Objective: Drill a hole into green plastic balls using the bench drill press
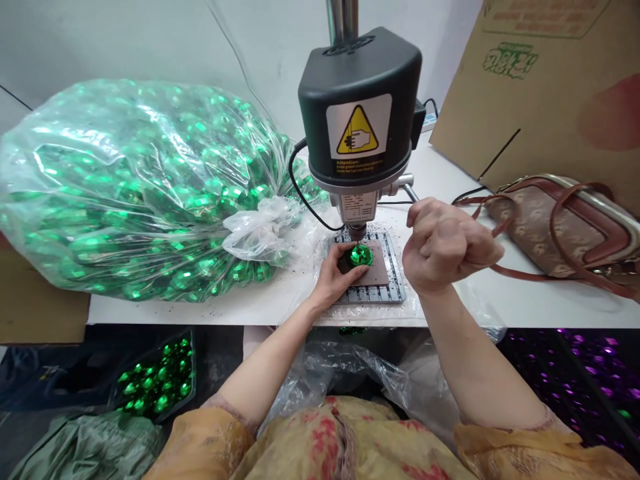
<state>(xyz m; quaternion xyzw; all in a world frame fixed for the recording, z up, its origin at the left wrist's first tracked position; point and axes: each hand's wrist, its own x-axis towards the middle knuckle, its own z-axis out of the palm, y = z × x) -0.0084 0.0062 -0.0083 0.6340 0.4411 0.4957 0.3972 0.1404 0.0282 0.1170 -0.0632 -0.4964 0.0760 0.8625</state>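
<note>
A small bench drill press (360,107) with a black housing and a hand-warning label stands on the table in front of me. Under its chuck (357,231), a shiny green faceted piece (361,255) rests on a brown square board (376,275). My left hand (339,272) pinches this piece between thumb and fingers, close to the drill bit. My right hand (445,243) is closed in a fist around the end of the drill press lever (411,191); most of the grip is hidden inside the fingers. The slotted metal base (395,293) lies beneath the board.
On the left bulges a clear plastic bag (125,180) of green faceted pieces. A handbag (565,227) and a cardboard box (540,80) stand on the right. Below the table edge are a tray of green pieces (159,377) and purple pieces (585,380). Dark shavings dot the tabletop.
</note>
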